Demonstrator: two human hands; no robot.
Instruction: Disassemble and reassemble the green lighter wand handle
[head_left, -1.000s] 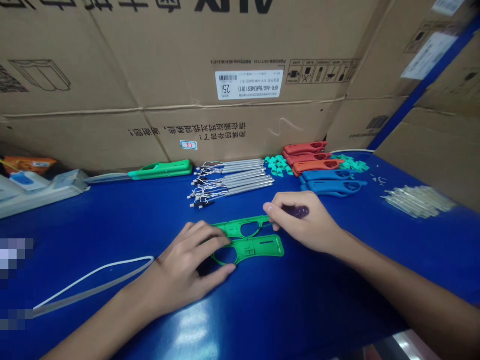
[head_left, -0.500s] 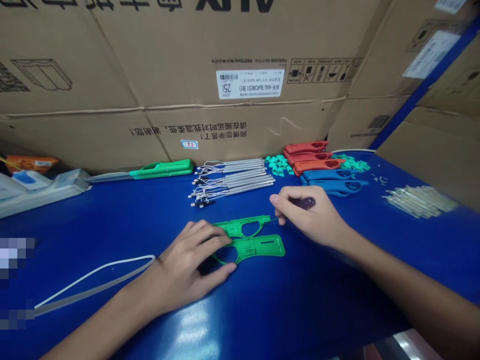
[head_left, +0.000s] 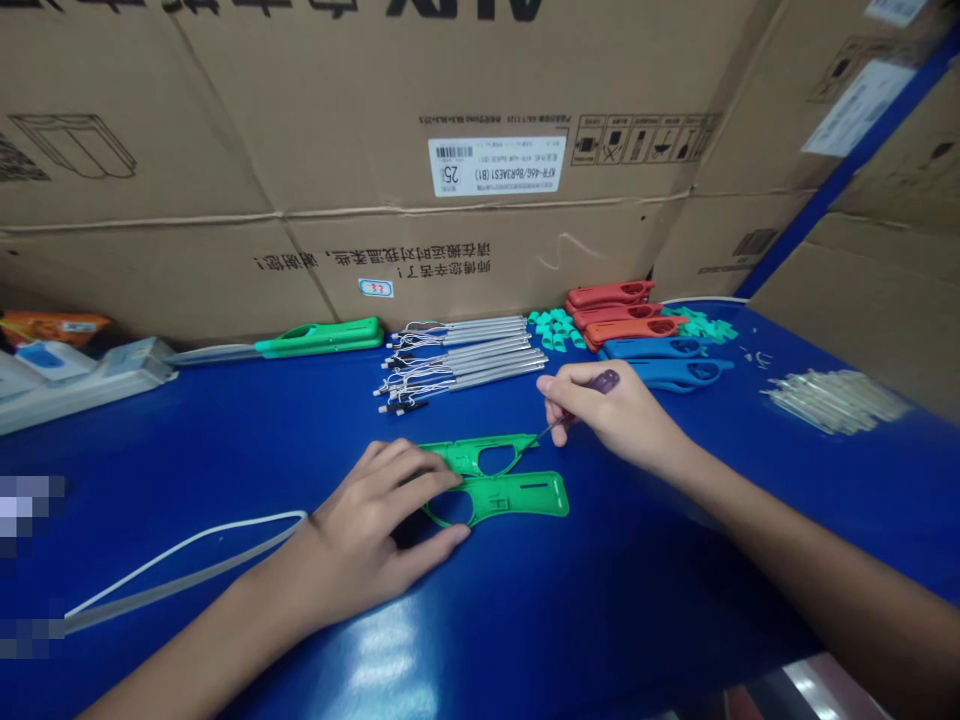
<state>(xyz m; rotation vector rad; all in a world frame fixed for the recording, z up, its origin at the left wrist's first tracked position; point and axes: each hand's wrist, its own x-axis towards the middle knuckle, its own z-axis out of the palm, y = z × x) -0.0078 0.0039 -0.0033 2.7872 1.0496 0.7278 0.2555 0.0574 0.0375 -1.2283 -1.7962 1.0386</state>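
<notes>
Two green plastic casing halves lie side by side on the blue tabletop, their hollow insides facing up: the far half (head_left: 465, 457) and the near half (head_left: 536, 494). My left hand (head_left: 382, 515) rests over their left ends, fingers stretched and thumb apart on the table, covering part of both. In my right hand (head_left: 619, 420) is a small screwdriver (head_left: 602, 381) with a dark purple handle, held like a pen. Its thin shaft slants down left to the right end of the far half, by the oval opening. The exact contact at the tip is too small to tell.
Behind my hands lie several silver rods with wires (head_left: 487, 360), teal pieces (head_left: 556, 329), red casings (head_left: 611, 294) and blue casings (head_left: 679, 373). Thin pale sticks (head_left: 832, 400) lie right. Left are a green-handled item (head_left: 322, 336), a power strip (head_left: 112, 375) and a white cord (head_left: 217, 527). Cardboard (head_left: 337, 130) walls the back.
The screwdriver has tilted more upright, and its tip has moved slightly left along the far half's right end. My left hand stays on the casing halves.
</notes>
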